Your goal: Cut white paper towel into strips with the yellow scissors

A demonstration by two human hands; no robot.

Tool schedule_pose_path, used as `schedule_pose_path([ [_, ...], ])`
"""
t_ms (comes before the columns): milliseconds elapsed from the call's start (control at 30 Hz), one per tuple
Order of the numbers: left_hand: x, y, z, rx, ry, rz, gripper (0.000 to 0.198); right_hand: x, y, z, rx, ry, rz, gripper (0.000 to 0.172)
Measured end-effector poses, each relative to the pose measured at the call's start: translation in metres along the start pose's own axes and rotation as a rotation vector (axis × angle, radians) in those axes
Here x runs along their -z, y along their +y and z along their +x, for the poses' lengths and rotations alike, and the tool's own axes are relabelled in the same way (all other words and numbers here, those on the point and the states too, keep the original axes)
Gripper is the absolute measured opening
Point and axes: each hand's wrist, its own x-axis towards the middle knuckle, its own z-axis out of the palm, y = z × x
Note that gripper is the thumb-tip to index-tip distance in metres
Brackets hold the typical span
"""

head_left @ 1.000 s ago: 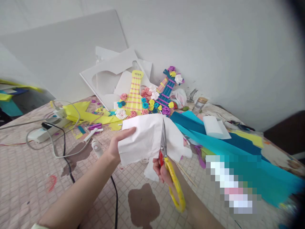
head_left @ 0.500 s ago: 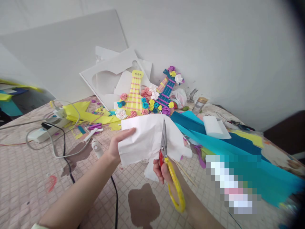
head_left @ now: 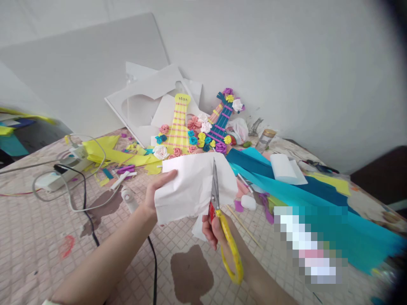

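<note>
- Free flap of the white sheet (head_left: 182, 190) sits further left than half a second ago, uncovering a white lump (head_left: 248, 202) between its 3 and 4 o'clock.
- Left hand (head_left: 157, 188) pinches the sheet at 9 o'clock; right hand (head_left: 217, 231) is apart from it at 5, clamped on scissors (head_left: 216, 202). Sheet's held over the worktop (head_left: 136, 271).
- Looks mid-cut to me; carrying on calls for tension on the sheet.
- Left fingers hide behind it, can't tell how far the cut runs, pixelated patch (head_left: 308, 245) around 4 is unreadable.

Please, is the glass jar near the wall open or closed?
Closed: a gold-coloured lid sits on top of the glass jar.
</note>
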Motion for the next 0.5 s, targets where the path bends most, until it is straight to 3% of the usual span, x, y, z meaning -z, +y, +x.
schedule_pose_path([
  [500,0.0039,-0.0023,0.003,-0.009,-0.085,-0.033,0.02,-0.0063,0.0018,-0.0021,-0.107,-0.006,0.167,0.058],
])
